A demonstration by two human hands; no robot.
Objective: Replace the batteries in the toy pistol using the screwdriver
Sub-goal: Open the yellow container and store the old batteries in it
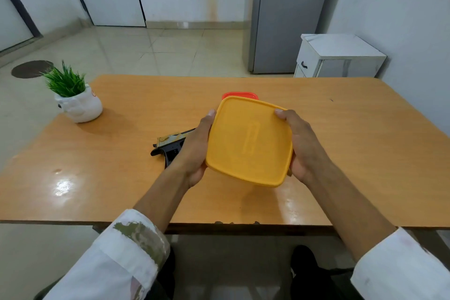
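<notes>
Pale tiled floor (136,51), white walls. Tall grey metal fridge (287,14) at 1 o'clock, with a small white cabinet (338,56) just beside it at 2 o'clock.

Orange-brown laminate table (97,178) in front of me, glossy, with glare patches near the front edge.

Both hands are up over the table centre with a square yellow plastic box (248,141) held between them, lid on and facing me, tilted. My left hand (194,148) grips its 9 o'clock side with the thumb tip on the lid's far corner. My right hand (304,146) grips the 3 o'clock side with the thumb on the opposite far corner. The fingers of both go out of sight under the box. White rolled sleeves (126,251) sit at both forearms.

Directly behind the box, at 12 o'clock, the rim of a red plastic container (239,95) shows on the table.

A black toy pistol with a tan camouflage slide (170,146) lies flat on the table at 9 o'clock of the box, just beside my left wrist, which covers part of it. Grip points toward me; whether its battery cover is on, I cannot tell.

Green artificial grass plant in a white ceramic pot (80,105) stands at the table's 10 o'clock corner, well apart from the rest.
</notes>
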